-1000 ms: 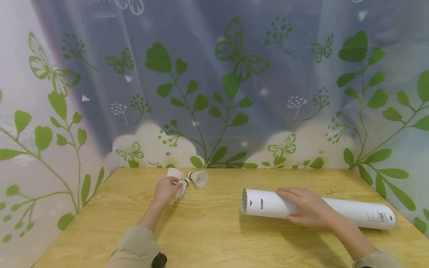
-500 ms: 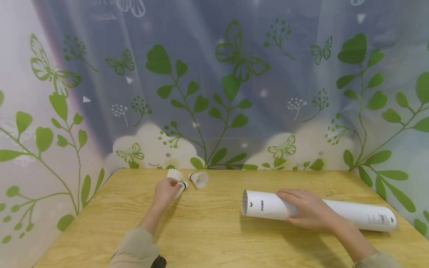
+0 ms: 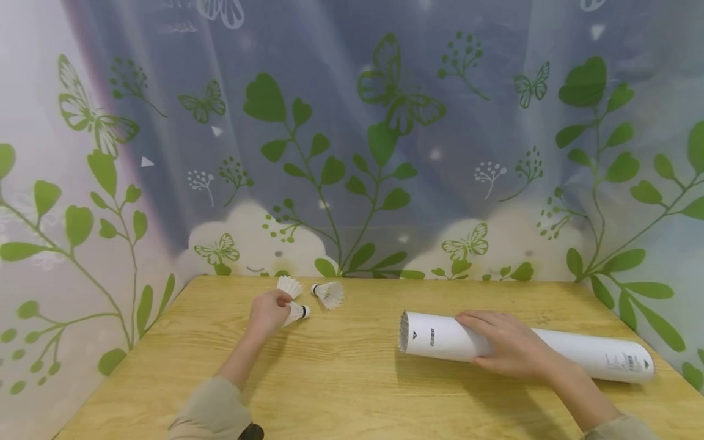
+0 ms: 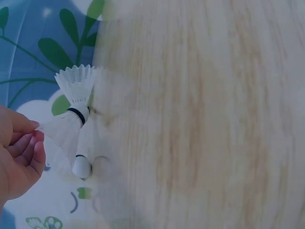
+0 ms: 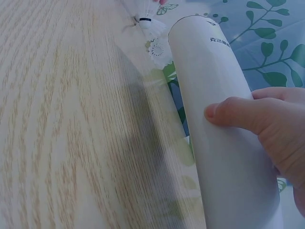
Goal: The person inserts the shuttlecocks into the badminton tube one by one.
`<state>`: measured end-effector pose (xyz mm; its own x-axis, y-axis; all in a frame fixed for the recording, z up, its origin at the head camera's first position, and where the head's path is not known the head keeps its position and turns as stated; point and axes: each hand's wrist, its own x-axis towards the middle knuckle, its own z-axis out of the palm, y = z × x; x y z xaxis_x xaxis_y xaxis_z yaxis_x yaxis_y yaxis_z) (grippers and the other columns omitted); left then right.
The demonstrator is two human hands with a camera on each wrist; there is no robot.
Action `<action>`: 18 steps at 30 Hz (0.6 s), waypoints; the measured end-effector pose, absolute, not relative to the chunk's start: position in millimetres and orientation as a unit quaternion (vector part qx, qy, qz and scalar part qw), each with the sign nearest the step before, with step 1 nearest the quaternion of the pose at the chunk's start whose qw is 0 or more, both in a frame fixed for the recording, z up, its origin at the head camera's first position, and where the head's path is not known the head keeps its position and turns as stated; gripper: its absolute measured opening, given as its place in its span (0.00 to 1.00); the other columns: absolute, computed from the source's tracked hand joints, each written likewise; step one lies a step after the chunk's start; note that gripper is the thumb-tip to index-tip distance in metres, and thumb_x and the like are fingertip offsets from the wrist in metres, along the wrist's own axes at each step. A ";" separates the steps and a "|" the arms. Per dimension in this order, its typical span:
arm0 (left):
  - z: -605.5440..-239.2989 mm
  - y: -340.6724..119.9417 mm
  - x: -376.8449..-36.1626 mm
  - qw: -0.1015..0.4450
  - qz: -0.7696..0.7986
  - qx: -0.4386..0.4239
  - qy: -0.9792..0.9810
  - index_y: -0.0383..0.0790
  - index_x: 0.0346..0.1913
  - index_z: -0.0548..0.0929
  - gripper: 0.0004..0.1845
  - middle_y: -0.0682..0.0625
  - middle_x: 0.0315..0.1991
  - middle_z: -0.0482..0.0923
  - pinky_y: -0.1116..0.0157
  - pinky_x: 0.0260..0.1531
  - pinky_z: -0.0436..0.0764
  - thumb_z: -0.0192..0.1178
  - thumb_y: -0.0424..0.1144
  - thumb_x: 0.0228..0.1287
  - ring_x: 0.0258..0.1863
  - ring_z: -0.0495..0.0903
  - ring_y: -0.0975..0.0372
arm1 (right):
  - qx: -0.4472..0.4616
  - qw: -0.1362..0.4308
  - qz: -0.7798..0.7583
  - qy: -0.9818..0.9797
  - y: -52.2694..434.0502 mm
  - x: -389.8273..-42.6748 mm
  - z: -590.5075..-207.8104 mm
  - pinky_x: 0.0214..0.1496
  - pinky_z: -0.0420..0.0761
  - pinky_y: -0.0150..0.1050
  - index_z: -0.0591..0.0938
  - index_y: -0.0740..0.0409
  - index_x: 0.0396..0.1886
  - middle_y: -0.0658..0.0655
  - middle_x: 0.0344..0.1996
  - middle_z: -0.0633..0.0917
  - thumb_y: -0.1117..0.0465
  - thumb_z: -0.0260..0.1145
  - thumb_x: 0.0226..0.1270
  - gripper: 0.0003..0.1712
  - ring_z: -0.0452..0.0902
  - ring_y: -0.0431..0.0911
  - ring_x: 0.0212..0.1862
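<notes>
My left hand (image 3: 268, 315) pinches the feather skirt edge of a white shuttlecock (image 3: 296, 313) between thumb and fingertips. In the left wrist view, that shuttlecock (image 4: 62, 136) shows its black-banded cork pointing away from the hand. Part of its skirt is covered by my fingers in the head view. Just behind lies a second shuttlecock (image 3: 289, 285), its cork end hidden. A third shuttlecock (image 3: 329, 294) lies to the right, skirt towards the right. Around the middle of a long white tube (image 3: 440, 335), my right hand (image 3: 508, 342) has its grip. The tube's near-left end appears open.
All this is on a wood-grain table (image 3: 341, 379). Behind it hangs a blue and white curtain (image 3: 352, 153) printed with green leaves and butterflies, reaching the table's back edge and both sides.
The pinched shuttlecock has turned, its cork swinging down and to the right, while my left hand shifts slightly left. My right hand keeps the tube in almost the same place.
</notes>
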<state>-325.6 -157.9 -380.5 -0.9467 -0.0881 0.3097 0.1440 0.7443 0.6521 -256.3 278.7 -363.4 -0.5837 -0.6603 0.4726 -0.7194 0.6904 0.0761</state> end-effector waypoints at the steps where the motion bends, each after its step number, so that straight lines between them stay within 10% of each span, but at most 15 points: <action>1: -379.1 -157.1 -324.7 0.160 -0.359 -0.018 -0.919 0.31 0.35 0.83 0.09 0.42 0.30 0.81 0.56 0.36 0.77 0.56 0.26 0.51 0.33 0.78 0.52 | 0.388 0.238 0.063 -0.888 278.6 -255.9 -363.5 0.48 0.75 0.54 0.75 0.59 0.57 0.58 0.52 0.78 0.53 0.78 0.37 0.42 0.76 0.55 0.50; 18: -356.0 -120.6 -297.6 0.164 -0.388 -0.121 -0.899 0.33 0.32 0.82 0.04 0.46 0.28 0.81 0.60 0.34 0.79 0.60 0.25 0.53 0.31 0.80 0.55 | 0.393 0.246 0.061 -0.884 279.1 -256.5 -365.1 0.46 0.75 0.54 0.76 0.59 0.56 0.58 0.52 0.79 0.53 0.79 0.36 0.42 0.76 0.55 0.49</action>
<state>-297.6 -120.6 -356.0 -0.9167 0.0899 0.3893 0.3447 0.6704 0.6570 -256.5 279.1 -365.1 -0.5704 -0.6640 0.4835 -0.7241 0.6843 0.0856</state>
